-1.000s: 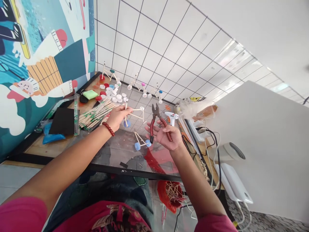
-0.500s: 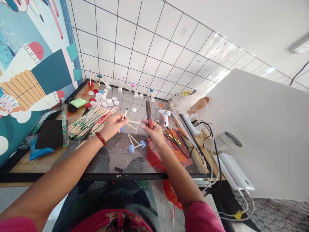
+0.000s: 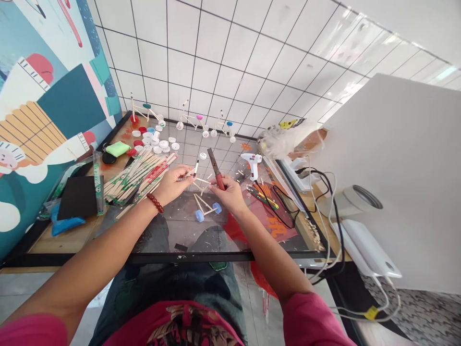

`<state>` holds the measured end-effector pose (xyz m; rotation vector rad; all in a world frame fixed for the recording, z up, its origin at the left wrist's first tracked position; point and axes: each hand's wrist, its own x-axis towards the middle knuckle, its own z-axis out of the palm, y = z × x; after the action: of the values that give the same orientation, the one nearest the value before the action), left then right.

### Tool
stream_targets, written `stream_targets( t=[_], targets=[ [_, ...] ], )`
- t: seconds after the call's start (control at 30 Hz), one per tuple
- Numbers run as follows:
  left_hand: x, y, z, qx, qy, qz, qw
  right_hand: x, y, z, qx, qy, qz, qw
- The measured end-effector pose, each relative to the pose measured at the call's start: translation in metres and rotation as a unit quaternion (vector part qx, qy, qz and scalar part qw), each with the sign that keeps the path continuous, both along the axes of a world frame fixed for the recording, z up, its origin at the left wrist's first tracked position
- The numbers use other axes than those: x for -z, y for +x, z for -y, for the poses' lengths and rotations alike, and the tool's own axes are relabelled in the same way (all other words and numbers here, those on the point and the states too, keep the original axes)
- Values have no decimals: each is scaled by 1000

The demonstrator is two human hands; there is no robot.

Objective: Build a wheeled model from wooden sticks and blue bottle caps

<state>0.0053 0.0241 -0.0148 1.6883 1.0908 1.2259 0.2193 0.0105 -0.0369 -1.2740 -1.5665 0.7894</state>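
Note:
My left hand [image 3: 176, 183] is closed on a thin wooden stick frame, and a small white piece with black ends [image 3: 196, 168] stands up at its fingertips. Closed round the red handle of the pliers [image 3: 217, 172] is my right hand [image 3: 230, 193], whose fingertips also meet the pale stick [image 3: 200, 180] between the hands. The dark jaws of the pliers point up and away. Just below the hands, a triangular stick frame with blue wheels [image 3: 205, 210] lies on the table [image 3: 169, 240]. The fingers partly hide the held frame.
Wooden sticks [image 3: 139, 179] and bottle caps [image 3: 154, 142] lie at the left. Several wheeled stick models [image 3: 190, 120] line the back. At the right are a white glue gun [image 3: 253, 163], a yellow cutter [image 3: 268, 200], black cables and a grey-white cylinder [image 3: 351, 199].
The pliers have tilted to the left, and their handle is closer to the stick between my hands. The camera view has shifted a little.

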Motion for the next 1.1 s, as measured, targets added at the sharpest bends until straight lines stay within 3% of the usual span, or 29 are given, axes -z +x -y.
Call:
stream_targets(
  t=[0.37, 0.5, 0.6, 0.67, 0.77, 0.9, 1.0, 1.1],
  targets=[
    [2, -8, -4, -10, -34, 20, 999, -7, -1, -8, 20, -2, -30, 999],
    [-6, -18, 10, -47, -38, 10, 998, -7, 2, -14, 13, 5, -9, 1000],
    [-16, -26, 40, -116, 91, -70, 986, -5, 1, -16, 10, 9, -12, 1000],
    [-21, -26, 63, -155, 221, -128, 954, -3, -1, -17, 7, 13, -10, 1000],
    [-24, -12, 85, -91, 300, -196, 929, -2, -3, -16, 2, 18, -6, 1000],
    [-15, 18, 78, -76, 210, -218, 950, -1, -6, -16, 4, 15, -18, 1000],
    [-3, 33, 60, -77, 45, -179, 980, -2, -8, -14, -5, 11, -27, 1000],
    [5, 39, 47, -84, -98, -139, 982, -5, -12, -11, -13, -1, -40, 999]
  ],
)
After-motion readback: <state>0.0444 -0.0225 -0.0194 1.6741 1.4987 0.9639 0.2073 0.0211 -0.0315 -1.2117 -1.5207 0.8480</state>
